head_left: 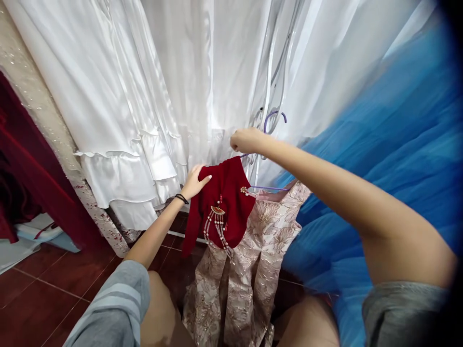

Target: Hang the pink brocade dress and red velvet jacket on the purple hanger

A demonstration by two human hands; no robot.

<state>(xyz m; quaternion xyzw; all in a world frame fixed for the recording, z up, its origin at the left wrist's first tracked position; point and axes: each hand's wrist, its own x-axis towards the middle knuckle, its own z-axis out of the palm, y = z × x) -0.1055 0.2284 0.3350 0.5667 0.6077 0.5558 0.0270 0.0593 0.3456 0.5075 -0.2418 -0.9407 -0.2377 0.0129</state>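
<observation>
A red top [231, 212] with a beaded fan-shaped tassel [217, 210] hangs over one side of a pale pink brocade dress [265, 217]. My left hand [195, 182] grips the red top at its shoulder, thumb on the cloth and fingers mostly behind it. Above the collar, my right hand [248, 140] is closed in a fist; what it holds, if anything, is hidden. A purple hanger [269, 188] shows inside the dress neckline, and a purple hook rises behind my right wrist.
White garments [108, 96] hang across the back, with white metal bars [269, 72] among them. Blue tulle [376, 159] fills the right side. Dark red cloth [47, 178] and a light-coloured bin [54, 236] are at left. Red tiles [65, 274] cover the floor.
</observation>
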